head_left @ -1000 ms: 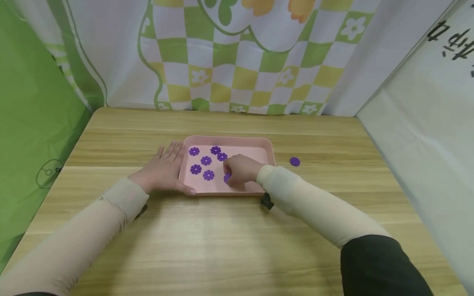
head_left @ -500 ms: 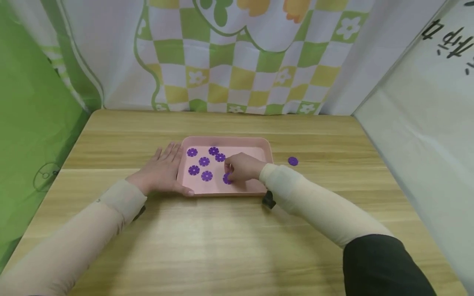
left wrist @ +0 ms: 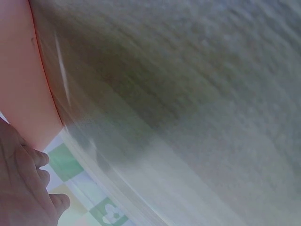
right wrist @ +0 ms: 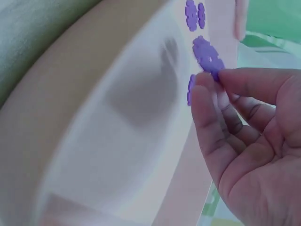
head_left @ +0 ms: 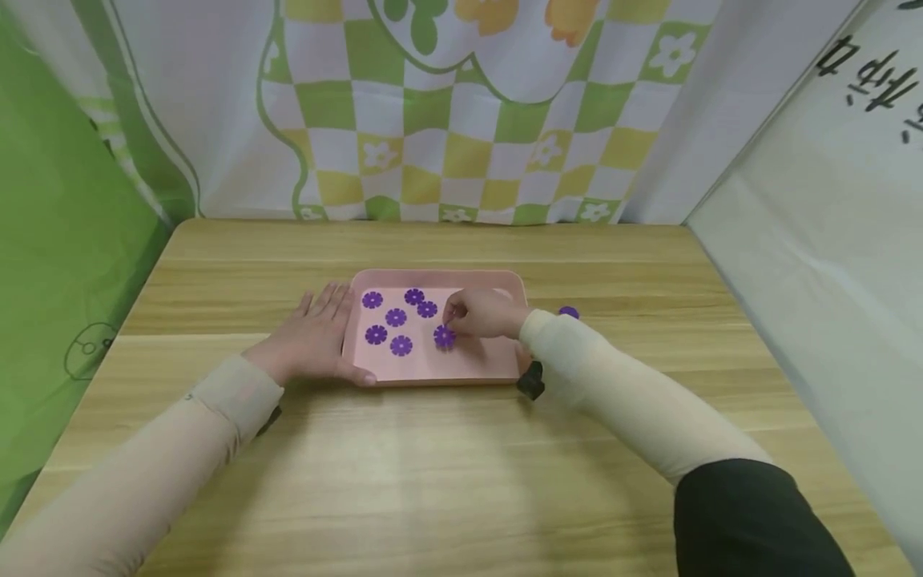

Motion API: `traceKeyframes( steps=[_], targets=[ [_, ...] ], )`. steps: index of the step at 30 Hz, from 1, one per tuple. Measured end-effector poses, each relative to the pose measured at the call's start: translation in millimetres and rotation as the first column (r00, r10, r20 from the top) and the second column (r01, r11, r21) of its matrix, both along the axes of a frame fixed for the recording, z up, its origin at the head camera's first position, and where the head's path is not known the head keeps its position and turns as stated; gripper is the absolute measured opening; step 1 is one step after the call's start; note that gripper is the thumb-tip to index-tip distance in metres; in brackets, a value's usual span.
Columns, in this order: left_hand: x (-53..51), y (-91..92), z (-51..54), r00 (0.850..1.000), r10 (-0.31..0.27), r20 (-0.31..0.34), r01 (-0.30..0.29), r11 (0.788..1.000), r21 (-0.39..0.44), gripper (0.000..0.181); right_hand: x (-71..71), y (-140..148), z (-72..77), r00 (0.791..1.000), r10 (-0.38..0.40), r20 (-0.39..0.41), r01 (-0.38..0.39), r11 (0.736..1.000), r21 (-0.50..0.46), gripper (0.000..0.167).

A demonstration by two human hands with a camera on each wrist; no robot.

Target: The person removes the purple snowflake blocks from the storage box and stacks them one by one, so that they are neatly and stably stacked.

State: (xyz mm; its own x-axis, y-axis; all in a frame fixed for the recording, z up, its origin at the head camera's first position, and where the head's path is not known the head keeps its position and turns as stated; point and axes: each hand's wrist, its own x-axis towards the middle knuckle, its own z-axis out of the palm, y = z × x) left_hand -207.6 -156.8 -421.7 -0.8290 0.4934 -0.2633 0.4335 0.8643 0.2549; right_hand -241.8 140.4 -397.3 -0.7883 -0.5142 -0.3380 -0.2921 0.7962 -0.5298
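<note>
In the head view a pink tray (head_left: 433, 380) lies on the table with several flower-edged purple discs, such as one snowflake disc (head_left: 396, 317), spread over its left half. My right hand (head_left: 485, 312) is over the middle of the tray, pinching a purple snowflake disc (head_left: 445, 336) between thumb and index finger. The right wrist view shows this disc (right wrist: 208, 56) tilted and held by its edge, with other discs behind it. My left hand (head_left: 310, 336) rests against the tray's left side, fingers straight and spread, thumb at the front left corner.
One more purple disc (head_left: 569, 312) lies on the wooden table (head_left: 404, 481) right of the tray, partly behind the right forearm. A checkered curtain (head_left: 469, 120) hangs behind the table. A green sheet (head_left: 65, 240) stands left, a white one (head_left: 829, 256) right.
My right hand has risen slightly and moved a little away with the disc between its fingertips, so more of the disc shows. My left hand stays against the tray.
</note>
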Motion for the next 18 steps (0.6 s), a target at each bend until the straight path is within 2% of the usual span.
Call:
traceKeyframes(
  steps=[4,10,15,18],
  targets=[
    [-0.6,0.4,0.3,1.000,-0.003,-0.006,0.003,1.000,-0.004,0.151,-2.1,9.1,1.2,0.994,-0.062,0.087,0.070,0.993,-0.100,0.007],
    [-1.3,0.3,-0.9,1.000,-0.002,-0.009,0.002,1.000,0.004,0.151,-2.8,27.1,2.9,0.968,-0.118,0.222,0.174,0.953,-0.249,0.007],
    [-0.7,-0.2,-1.5,1.000,0.003,-0.009,-0.003,1.000,0.006,0.152,-1.6,43.6,7.9,0.951,-0.154,0.268,0.239,0.917,-0.320,0.010],
    [0.4,-0.4,-1.6,1.000,0.001,-0.014,-0.001,1.000,0.007,0.153,-1.8,54.3,7.0,0.947,-0.174,0.269,0.260,0.907,-0.332,0.012]
  ],
)
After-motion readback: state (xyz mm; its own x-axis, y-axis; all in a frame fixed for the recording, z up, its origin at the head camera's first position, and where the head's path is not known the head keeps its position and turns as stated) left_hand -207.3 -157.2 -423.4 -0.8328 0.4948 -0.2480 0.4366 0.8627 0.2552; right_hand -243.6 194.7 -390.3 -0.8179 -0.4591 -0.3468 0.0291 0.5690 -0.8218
